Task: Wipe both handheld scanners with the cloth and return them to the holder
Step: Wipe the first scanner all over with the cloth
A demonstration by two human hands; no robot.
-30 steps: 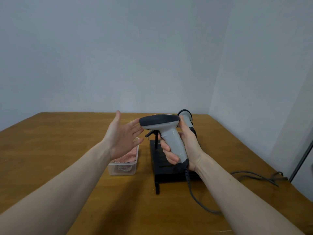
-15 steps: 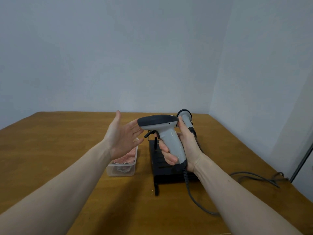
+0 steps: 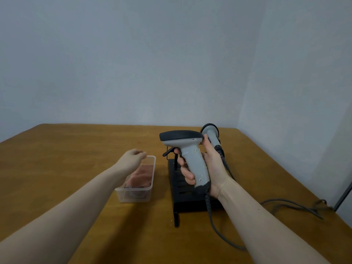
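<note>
My right hand (image 3: 211,168) grips the grey handle of a handheld scanner (image 3: 190,153), held upright above the black holder (image 3: 182,199), its dark head pointing left. A second grey scanner (image 3: 212,135) stands in the holder behind it, partly hidden by my hand. My left hand (image 3: 132,160) hovers palm down over a clear plastic tub (image 3: 133,195) that holds a reddish cloth (image 3: 142,175); its fingers curl loosely and hold nothing.
The holder and tub stand on a wooden table (image 3: 57,168) set into a room corner. Grey cables (image 3: 289,203) run from the scanners across the table to the right edge. White flecks lie near the holder's front foot.
My left hand has dropped from an open raised pose beside the scanner down over the cloth tub. The scanner in my right hand has barely shifted.
</note>
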